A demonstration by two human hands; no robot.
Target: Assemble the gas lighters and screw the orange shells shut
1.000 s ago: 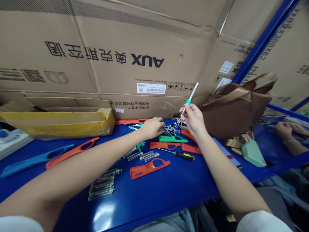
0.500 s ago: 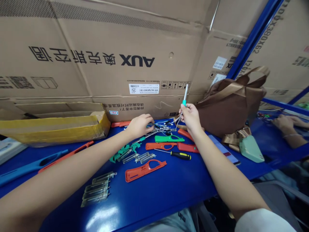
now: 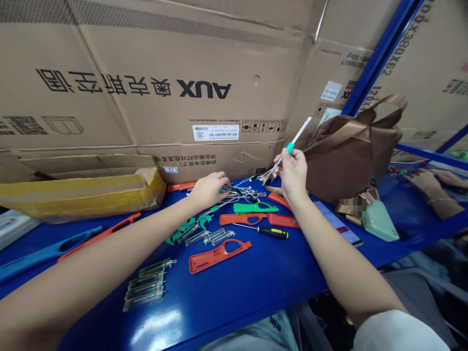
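Note:
My right hand (image 3: pixel 293 174) is raised above the blue table (image 3: pixel 234 297) and pinches a thin metal tube with a green collar (image 3: pixel 297 139), which slants up to the right; fine wires hang from its lower end. My left hand (image 3: pixel 209 189) is lower, its fingers curled down onto a tangle of similar tubes and wires (image 3: pixel 244 191) at the back of the table. What its fingers hold is hidden. Just in front lie a green plastic handle shell (image 3: pixel 255 208) and orange shells (image 3: pixel 244 219).
A black-and-yellow screwdriver (image 3: pixel 271 232), an orange shell (image 3: pixel 218 255), clear plastic parts (image 3: pixel 146 287) and long blue and orange shells (image 3: pixel 66 243) lie on the table. A yellow-taped box (image 3: pixel 80 192) stands left, a brown bag (image 3: pixel 358 151) right. Another person's hand (image 3: pixel 426 180) works far right.
My right hand has tilted the tube from nearly upright to slanting right and lifted it slightly. My left hand stays on the pile of tubes.

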